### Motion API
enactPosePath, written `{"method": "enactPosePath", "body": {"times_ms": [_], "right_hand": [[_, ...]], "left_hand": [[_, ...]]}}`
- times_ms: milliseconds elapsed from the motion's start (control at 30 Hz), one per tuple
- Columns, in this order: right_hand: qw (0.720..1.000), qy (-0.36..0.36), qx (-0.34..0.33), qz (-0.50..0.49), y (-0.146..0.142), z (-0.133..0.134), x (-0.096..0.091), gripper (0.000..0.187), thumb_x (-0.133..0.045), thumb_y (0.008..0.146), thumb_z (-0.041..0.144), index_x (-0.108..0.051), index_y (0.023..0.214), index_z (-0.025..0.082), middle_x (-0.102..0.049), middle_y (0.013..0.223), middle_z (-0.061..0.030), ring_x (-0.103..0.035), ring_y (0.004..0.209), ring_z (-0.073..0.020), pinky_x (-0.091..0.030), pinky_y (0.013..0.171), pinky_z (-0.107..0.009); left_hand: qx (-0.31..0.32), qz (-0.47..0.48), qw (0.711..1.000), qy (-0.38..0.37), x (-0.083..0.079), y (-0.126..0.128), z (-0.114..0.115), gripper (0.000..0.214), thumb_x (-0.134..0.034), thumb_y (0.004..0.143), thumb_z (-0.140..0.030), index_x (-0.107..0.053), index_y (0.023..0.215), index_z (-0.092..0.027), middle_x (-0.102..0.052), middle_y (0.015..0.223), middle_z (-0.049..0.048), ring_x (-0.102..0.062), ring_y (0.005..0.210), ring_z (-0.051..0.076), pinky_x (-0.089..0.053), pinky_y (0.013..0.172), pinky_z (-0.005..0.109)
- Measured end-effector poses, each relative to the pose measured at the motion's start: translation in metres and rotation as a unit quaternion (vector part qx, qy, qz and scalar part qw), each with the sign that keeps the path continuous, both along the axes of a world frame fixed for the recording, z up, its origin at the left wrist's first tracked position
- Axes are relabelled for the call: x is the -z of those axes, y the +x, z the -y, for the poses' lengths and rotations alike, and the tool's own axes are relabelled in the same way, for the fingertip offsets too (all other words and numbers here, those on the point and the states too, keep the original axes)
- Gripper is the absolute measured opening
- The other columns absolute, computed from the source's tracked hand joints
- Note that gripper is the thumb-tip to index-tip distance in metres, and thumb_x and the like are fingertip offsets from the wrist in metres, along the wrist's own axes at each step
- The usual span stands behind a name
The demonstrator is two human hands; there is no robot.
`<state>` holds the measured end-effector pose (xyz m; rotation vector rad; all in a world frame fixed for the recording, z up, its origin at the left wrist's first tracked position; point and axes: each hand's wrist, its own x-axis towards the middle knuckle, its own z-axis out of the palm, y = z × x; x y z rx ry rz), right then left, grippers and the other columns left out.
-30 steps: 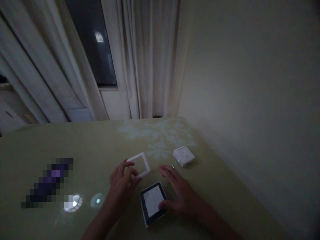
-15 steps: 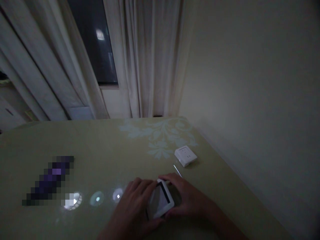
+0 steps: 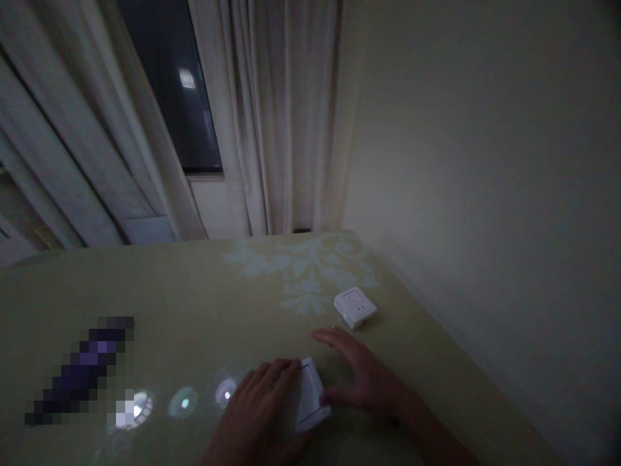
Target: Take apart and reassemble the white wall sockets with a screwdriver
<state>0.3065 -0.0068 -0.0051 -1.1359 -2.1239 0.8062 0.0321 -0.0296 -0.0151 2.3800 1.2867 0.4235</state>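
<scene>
A white square wall switch (image 3: 308,396) lies low in the middle of the view, its left part covered by fingers. My left hand (image 3: 264,404) is closed over its left side, fingers along the far edge and thumb near the near edge. To the right is my right hand (image 3: 361,375), open, with forefinger and thumb spread apart. Its thumb tip is at the switch's right edge; whether it presses there I cannot tell. Beyond my right hand sits a white wall socket (image 3: 356,307), face up.
The glossy table (image 3: 194,298) reflects several lights at the left front. A pixelated dark purple object (image 3: 80,372) lies at the left. A pale wall (image 3: 485,194) runs along the table's right side. Curtains (image 3: 291,116) and a dark window (image 3: 169,84) stand behind.
My right hand has loosened from the switch and its fingers have spread. The dark band on the switch's face no longer shows; its face is now white. The thin metal rod near the socket is out of sight.
</scene>
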Motion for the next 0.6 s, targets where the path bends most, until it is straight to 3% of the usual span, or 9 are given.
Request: {"method": "enactPosePath", "body": {"times_ms": [67, 133, 167, 267, 433, 600], "right_hand": [[0.985, 0.074, 0.155, -0.021, 0.012, -0.013, 0.008, 0.075, -0.08, 0.093, 0.051, -0.051, 0.158, 0.027, -0.058, 0.157, -0.0165, -0.055, 0.146, -0.0349, -0.045, 0.121, -0.058], [0.941, 0.126, 0.313, 0.01, 0.025, -0.028, 0.017, 0.076, -0.082, 0.089, 0.047, -0.052, 0.157, 0.026, -0.056, 0.157, -0.0164, -0.051, 0.148, -0.0361, -0.04, 0.125, -0.059], [0.931, 0.122, 0.343, 0.021, 0.031, -0.035, 0.023, 0.081, -0.084, 0.086, 0.045, -0.051, 0.157, 0.024, -0.051, 0.16, -0.0183, -0.046, 0.151, -0.0387, -0.036, 0.126, -0.062], [0.92, 0.097, 0.377, 0.046, 0.044, -0.05, 0.036, 0.089, -0.088, 0.076, 0.042, -0.052, 0.155, 0.023, -0.048, 0.161, -0.0204, -0.043, 0.152, -0.0442, -0.036, 0.125, -0.065], [0.916, 0.067, 0.389, 0.072, 0.045, -0.058, 0.046, 0.081, -0.078, 0.081, 0.033, -0.051, 0.154, 0.015, -0.064, 0.143, -0.0203, -0.062, 0.135, -0.0382, -0.048, 0.115, -0.053], [0.904, 0.065, 0.414, 0.088, 0.039, -0.058, 0.044, 0.082, -0.078, 0.084, 0.044, -0.05, 0.155, 0.014, -0.065, 0.14, -0.0226, -0.062, 0.134, -0.043, -0.05, 0.111, -0.055]], "left_hand": [[0.0, 0.005, 1.0, -0.004, 0.002, 0.001, -0.001, 0.084, -0.088, 0.075, -0.043, -0.059, 0.153, -0.035, -0.069, 0.151, 0.013, -0.067, 0.133, 0.043, -0.055, 0.112, 0.057], [-0.009, 0.008, 1.0, -0.015, 0.002, 0.002, -0.003, 0.083, -0.086, 0.076, -0.042, -0.059, 0.154, -0.033, -0.068, 0.152, 0.0128, -0.066, 0.135, 0.042, -0.056, 0.114, 0.055], [-0.017, 0.01, 1.0, -0.018, 0.003, 0.002, -0.004, 0.082, -0.085, 0.077, -0.041, -0.059, 0.154, -0.032, -0.067, 0.153, 0.0129, -0.066, 0.135, 0.041, -0.056, 0.114, 0.055], [-0.043, 0.017, 0.999, -0.015, 0.004, 0.002, -0.009, 0.078, -0.08, 0.082, -0.041, -0.056, 0.156, -0.028, -0.065, 0.156, 0.0138, -0.063, 0.139, 0.04, -0.054, 0.117, 0.056], [-0.055, 0.026, 0.998, -0.009, 0.009, -0.002, -0.017, 0.079, -0.08, 0.082, -0.041, -0.056, 0.156, -0.026, -0.063, 0.158, 0.0142, -0.061, 0.142, 0.038, -0.051, 0.119, 0.053], [-0.079, 0.061, 0.995, 0.022, -0.001, 0.008, -0.043, 0.07, -0.079, 0.082, -0.04, -0.063, 0.148, -0.023, -0.069, 0.15, 0.0161, -0.065, 0.137, 0.039, -0.052, 0.115, 0.054]]}}
